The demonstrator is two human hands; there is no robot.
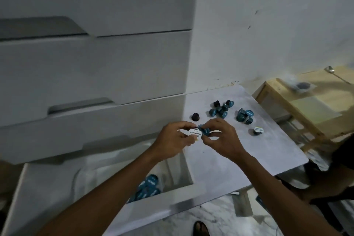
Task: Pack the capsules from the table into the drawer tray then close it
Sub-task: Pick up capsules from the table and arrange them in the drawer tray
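Your left hand (173,138) pinches a white-lidded capsule (195,132), your right hand (220,139) grips a teal capsule (205,131) against it at the table (239,155) edge; fumble that and one likely misses the open drawer tray (162,195) and hits the floor (210,214).

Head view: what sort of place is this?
Probably a home storage corner: a white drawer unit against a plain wall, a small table with coffee capsules, a wooden cabinet beside it.
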